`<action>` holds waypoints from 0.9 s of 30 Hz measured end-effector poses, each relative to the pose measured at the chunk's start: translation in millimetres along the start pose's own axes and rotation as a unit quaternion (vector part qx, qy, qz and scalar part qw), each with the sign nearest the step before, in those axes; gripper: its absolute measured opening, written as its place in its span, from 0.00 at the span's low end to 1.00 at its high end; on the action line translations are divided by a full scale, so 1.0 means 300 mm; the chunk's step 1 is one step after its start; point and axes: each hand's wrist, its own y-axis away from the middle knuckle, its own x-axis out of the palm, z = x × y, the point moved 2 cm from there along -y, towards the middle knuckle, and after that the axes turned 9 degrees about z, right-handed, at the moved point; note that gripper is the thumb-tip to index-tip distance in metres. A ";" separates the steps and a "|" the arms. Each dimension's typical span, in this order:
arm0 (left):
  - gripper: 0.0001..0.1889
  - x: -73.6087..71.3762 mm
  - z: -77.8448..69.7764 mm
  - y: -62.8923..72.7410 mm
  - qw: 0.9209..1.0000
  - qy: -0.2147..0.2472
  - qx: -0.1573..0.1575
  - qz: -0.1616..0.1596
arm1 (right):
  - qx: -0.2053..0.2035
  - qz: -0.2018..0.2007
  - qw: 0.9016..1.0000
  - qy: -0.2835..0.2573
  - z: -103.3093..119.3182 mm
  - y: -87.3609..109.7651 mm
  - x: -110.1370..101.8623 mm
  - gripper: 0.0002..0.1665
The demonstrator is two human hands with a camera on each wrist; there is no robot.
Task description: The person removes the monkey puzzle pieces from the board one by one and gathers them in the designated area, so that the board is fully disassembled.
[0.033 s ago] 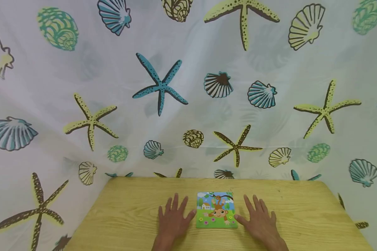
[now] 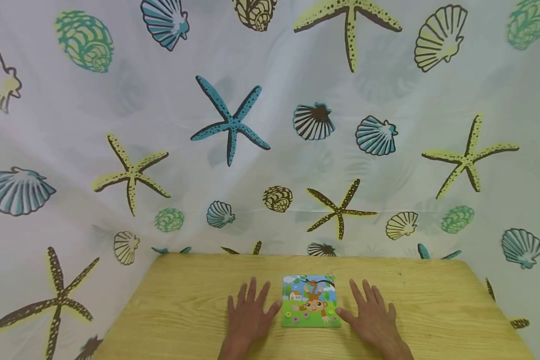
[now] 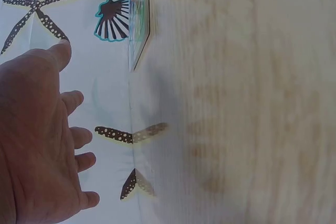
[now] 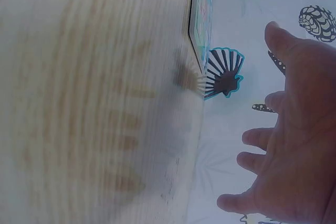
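Head view: I see the monkey picture (image 2: 309, 301) on the table (image 2: 184, 300); left hand (image 2: 248, 316) at its nine o'clock, right hand (image 2: 372, 317) at three; both sets of fingers spread apart.

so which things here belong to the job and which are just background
Likely the job:
monkey picture board, lying between the grips
left grip
right grip

Just background:
wooden table, under the board
shell-and-starfish sheet
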 end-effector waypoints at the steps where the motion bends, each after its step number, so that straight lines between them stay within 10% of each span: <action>1: 0.36 0.005 0.001 -0.001 1.000 0.001 0.001 -0.003 | 0.000 -0.001 1.000 0.002 -0.001 -0.001 0.001 0.49; 7: 0.35 0.035 0.009 -0.003 1.000 -0.001 0.007 -0.005 | -0.005 -0.003 1.000 0.001 -0.001 -0.012 0.006 0.49; 16: 0.33 0.046 -0.020 0.001 0.996 0.024 0.032 0.079 | -0.034 -0.016 0.999 0.008 0.007 -0.046 0.006 0.45; 27: 0.27 0.085 -0.073 -0.002 0.986 -0.024 0.121 0.115 | -0.088 -0.005 0.996 0.000 0.025 -0.090 0.036 0.41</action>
